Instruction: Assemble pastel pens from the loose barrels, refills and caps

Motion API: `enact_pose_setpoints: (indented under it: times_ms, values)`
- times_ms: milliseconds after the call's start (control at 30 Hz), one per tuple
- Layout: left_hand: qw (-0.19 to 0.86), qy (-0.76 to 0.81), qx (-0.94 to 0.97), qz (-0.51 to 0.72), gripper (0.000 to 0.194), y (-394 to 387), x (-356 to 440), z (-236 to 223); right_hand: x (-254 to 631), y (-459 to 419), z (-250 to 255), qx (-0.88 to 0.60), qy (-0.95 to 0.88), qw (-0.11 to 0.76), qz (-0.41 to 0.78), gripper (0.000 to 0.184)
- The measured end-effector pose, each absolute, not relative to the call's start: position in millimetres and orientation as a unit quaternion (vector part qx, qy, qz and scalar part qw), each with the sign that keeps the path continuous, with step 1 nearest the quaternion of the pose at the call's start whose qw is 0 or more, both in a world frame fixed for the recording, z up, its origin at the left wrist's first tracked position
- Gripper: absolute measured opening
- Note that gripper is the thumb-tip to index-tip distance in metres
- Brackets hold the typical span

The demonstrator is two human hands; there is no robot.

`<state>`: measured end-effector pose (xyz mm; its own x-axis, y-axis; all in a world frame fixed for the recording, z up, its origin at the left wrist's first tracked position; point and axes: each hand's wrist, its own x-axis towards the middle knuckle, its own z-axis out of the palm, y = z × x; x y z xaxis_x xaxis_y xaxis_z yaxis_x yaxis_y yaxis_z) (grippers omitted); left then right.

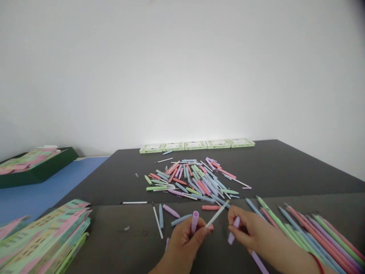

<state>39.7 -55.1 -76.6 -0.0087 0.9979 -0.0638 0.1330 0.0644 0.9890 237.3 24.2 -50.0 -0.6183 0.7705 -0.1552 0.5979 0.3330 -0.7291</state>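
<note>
My left hand (185,245) is closed around a purple pen tube (195,221), its open end facing up. Between the thumb and fingers of that hand a white pen refill (217,214) slants up to the right. My right hand (252,228), a little to the right and apart from it, pinches a short purple pen piece (234,230). Beneath the right hand a longer purple pen part (260,263) shows partly. Loose blue and purple pen pieces, including a blue one (161,216), lie just beyond my left hand.
A heap of coloured pen parts and refills (196,179) covers the table's middle. Pale green boxes (195,145) line the back edge. Assembled-looking pens (322,236) lie at right. Printed cardboard packs (48,239) fill the near left; a dark green tray (42,173) stands beyond.
</note>
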Motion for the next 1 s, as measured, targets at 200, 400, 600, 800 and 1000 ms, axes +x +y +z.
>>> enact_pose_setpoints:
  times_ms: [200, 400, 600, 800, 1000]
  values:
    - [0.478, 0.533, 0.518, 0.468, 0.036, -57.8, 39.3, -78.1, 224.7, 26.8, -54.0, -0.413, -0.795, 0.078, 0.437, 0.002]
    - [0.491, 0.472, 0.552, 0.481, 0.034, -60.5, 42.1, -80.3, 202.1, 46.3, -51.6, -0.393, -0.788, 0.031, 0.474, 0.009]
    - [0.454, 0.441, 0.622, 0.461, 0.035, -60.6, 43.3, -79.8, 175.0, 72.0, -49.0, -0.345, -0.907, 0.047, 0.235, 0.017]
    - [0.425, 0.454, 0.653, 0.432, 0.037, -61.9, 42.0, -76.5, 131.6, 107.3, -33.3, -0.311, -0.939, 0.042, 0.139, 0.016]
    - [0.399, 0.443, 0.681, 0.424, 0.04, -61.7, 41.2, -69.7, 86.7, 98.3, -41.3, -0.269, -0.959, 0.013, 0.093, 0.019]
